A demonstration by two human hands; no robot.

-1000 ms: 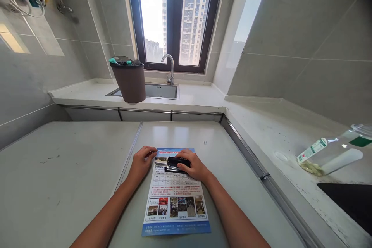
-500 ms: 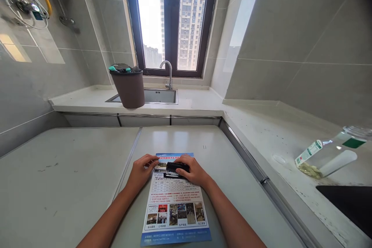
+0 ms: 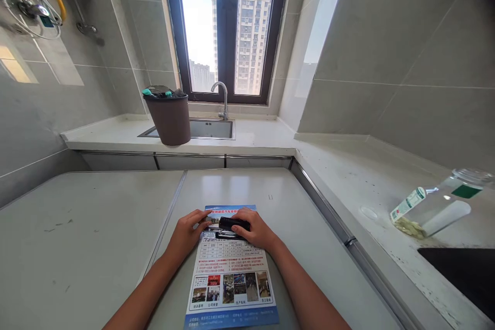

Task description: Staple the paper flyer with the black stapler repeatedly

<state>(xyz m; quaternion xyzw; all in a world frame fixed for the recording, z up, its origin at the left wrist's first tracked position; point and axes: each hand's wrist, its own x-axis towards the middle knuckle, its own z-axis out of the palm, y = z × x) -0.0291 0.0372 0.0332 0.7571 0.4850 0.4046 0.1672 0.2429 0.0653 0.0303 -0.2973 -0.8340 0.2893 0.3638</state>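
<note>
A colour-printed flyer [image 3: 232, 278] lies flat on the grey table [image 3: 96, 237] in front of me. A black stapler [image 3: 231, 226] rests across its upper part. My right hand [image 3: 258, 231] is closed over the stapler's right end. My left hand [image 3: 188, 232] rests at the flyer's upper left edge, its fingers curled with the tips on the paper next to the stapler's left end.
A brown bin [image 3: 169, 116] stands by the sink [image 3: 211, 129] and tap [image 3: 222, 98] under the window. On the right counter [image 3: 371, 185] lie a clear bottle [image 3: 436, 203] and a black hob [image 3: 464, 273]. A metal rail [image 3: 328, 216] divides table and counter.
Both hands and the stapler stay at the flyer's top. The view has shifted slightly, and my left fingers have crept a little closer to the stapler.
</note>
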